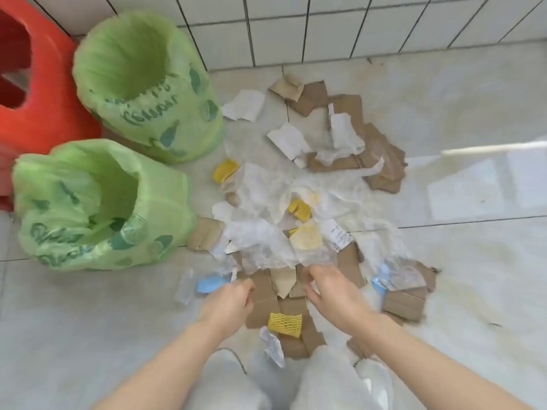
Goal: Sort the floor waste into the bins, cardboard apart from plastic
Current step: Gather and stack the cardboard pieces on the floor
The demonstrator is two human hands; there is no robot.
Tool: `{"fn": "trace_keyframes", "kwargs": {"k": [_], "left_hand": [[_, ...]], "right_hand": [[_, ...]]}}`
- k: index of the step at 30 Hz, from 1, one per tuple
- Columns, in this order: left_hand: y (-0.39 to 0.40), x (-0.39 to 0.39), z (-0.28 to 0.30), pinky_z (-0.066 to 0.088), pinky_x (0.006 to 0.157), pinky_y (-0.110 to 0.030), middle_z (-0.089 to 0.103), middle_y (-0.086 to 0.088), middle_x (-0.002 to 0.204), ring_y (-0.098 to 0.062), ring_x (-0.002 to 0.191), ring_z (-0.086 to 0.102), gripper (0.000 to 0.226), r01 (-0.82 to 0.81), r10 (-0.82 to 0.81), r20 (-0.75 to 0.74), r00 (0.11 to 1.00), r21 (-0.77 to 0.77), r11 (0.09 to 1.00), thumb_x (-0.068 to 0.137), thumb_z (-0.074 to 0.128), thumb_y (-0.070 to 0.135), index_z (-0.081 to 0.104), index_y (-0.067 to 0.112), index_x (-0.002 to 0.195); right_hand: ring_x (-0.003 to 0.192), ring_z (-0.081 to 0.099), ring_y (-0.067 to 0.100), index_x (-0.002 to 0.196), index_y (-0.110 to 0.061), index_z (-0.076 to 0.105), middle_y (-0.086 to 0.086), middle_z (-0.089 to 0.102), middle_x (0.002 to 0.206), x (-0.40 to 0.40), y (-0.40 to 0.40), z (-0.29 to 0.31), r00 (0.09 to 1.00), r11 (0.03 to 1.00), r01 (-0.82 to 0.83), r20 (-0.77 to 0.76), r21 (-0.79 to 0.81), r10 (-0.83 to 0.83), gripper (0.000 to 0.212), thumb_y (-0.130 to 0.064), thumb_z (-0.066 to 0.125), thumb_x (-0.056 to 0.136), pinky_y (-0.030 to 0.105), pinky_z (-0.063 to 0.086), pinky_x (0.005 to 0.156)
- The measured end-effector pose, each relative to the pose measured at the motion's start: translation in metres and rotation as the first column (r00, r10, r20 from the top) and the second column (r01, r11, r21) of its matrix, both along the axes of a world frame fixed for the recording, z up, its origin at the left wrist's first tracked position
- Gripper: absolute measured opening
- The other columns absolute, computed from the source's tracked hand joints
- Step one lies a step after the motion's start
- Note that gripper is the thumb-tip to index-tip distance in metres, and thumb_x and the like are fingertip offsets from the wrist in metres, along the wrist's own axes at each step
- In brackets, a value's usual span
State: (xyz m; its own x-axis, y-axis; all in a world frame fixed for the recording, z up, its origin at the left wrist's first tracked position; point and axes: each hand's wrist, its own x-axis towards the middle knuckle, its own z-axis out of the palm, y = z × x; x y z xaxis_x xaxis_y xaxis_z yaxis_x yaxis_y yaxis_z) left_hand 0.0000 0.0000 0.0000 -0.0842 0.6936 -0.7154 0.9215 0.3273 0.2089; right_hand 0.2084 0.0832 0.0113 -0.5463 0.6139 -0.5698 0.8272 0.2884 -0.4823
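Note:
A pile of mixed waste lies on the tiled floor: brown cardboard pieces point(376, 155), clear plastic film point(266, 187), white paper scraps point(288, 140) and yellow foam netting point(284, 324). Two bins lined with green bags stand at the left, the far bin point(189, 119) and the near bin point(165, 208), which holds some clear plastic. My left hand point(229, 303) hovers over the near cardboard point(263, 294), fingers curled, holding nothing. My right hand point(331, 291) reaches over the same cardboard with fingers spread and empty.
A red plastic stool point(44, 93) stands behind the bins at the far left. A white tiled wall point(325, 31) closes the back. A blue scrap point(210, 284) and a small clear bottle point(185, 287) lie left of my hands. My knees point(325, 380) are at the bottom.

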Motion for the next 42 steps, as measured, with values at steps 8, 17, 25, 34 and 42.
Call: {"fn": "trace_keyframes", "kwargs": {"k": [8, 17, 25, 34, 42], "left_hand": [[-0.009, -0.01, -0.097, 0.045, 0.052, -0.022, 0.058, 0.006, 0.087, -0.014, 0.081, 0.052, 0.024, 0.348, -0.369, -0.062, 0.927, 0.503, 0.791, 0.067, 0.044, 0.015, 0.062, 0.019, 0.082], [0.016, -0.013, -0.11, 0.023, 0.116, -0.043, 0.038, 0.002, 0.147, -0.023, 0.141, 0.025, 0.073, 0.543, -0.591, -0.076, 0.803, 0.503, 0.673, 0.064, 0.046, 0.015, 0.04, 0.023, 0.136], [-0.001, -0.021, -0.112, 0.003, 0.116, -0.049, 0.044, 0.0, 0.132, -0.029, 0.142, 0.025, 0.074, 0.69, -0.657, -0.235, 0.717, 0.377, 0.618, 0.059, 0.063, 0.017, 0.04, 0.025, 0.129], [-0.023, -0.013, -0.111, 0.038, 0.097, -0.053, 0.053, -0.002, 0.094, -0.024, 0.093, 0.054, 0.069, 0.603, -0.466, -0.383, 0.797, 0.486, 0.632, 0.023, 0.082, 0.024, 0.055, 0.018, 0.086], [-0.034, -0.028, -0.103, 0.032, 0.087, -0.054, 0.05, -0.001, 0.085, -0.023, 0.082, 0.047, 0.066, 0.458, -0.259, -0.412, 0.874, 0.519, 0.722, 0.018, 0.088, 0.037, 0.056, 0.019, 0.072]], "right_hand": [[0.114, 0.046, 0.024, 0.126, -0.012, 0.05, 0.004, 0.051, 0.12, -0.014, -0.01, -0.101, 0.956, 0.947, -0.261, -0.088, 0.187, 0.281, 0.033, -0.026, 0.044, 0.096, 0.031, 0.041, 0.091], [0.122, 0.04, 0.022, 0.136, -0.016, 0.041, 0.001, 0.044, 0.137, -0.025, 0.033, -0.114, 0.979, 0.933, -0.087, -0.142, 0.35, 0.145, 0.046, -0.028, 0.052, 0.093, 0.032, 0.041, 0.098], [0.124, 0.037, 0.027, 0.143, -0.014, 0.03, 0.004, 0.037, 0.139, -0.02, -0.004, -0.117, 0.977, 0.924, -0.196, -0.012, 0.33, 0.211, 0.057, -0.034, 0.05, 0.094, 0.033, 0.038, 0.1], [0.107, 0.056, 0.043, 0.097, -0.022, 0.064, 0.017, 0.058, 0.125, -0.01, -0.039, -0.128, 0.954, 0.88, -0.295, 0.162, 0.372, 0.251, 0.047, -0.042, 0.083, 0.06, 0.05, 0.055, 0.075], [0.112, 0.046, 0.037, 0.124, -0.014, 0.047, 0.011, 0.051, 0.12, -0.006, -0.043, -0.132, 0.969, 0.9, -0.233, 0.164, 0.369, 0.183, 0.058, -0.02, 0.07, 0.072, 0.041, 0.04, 0.092]]}}
